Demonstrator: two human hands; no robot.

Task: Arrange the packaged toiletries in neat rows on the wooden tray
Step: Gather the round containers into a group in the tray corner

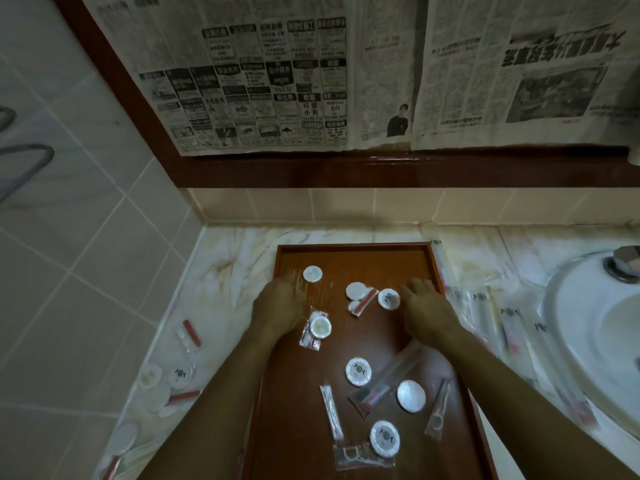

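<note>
Left of the tray: a few round soap packets (180, 375) and red-striped sachets (189, 335) lie loose on the marble surface (221, 265), near the tiled wall.
My left hand (277, 306): palm down over the left edge of the wooden tray (353, 249), fingers blurred; it seems to hold nothing, though I can't tell for sure.
Tray, far half: one round packet (312, 274) just beyond my left fingers, another (320, 326) atop a clear sachet beside that wrist, a pair of discs with a red sachet (358, 295) in the middle.
Tray, near half: discs, long clear sleeves and a floss pick packet (360, 457) scattered, not in rows.
My right hand (427, 308): palm down, fingers spread and relaxed, gripping nothing, just beside a printed round packet (388, 299).
Right of the tray: long clear packets (512, 327) strewn across the surface up to the white sink (568, 306).
</note>
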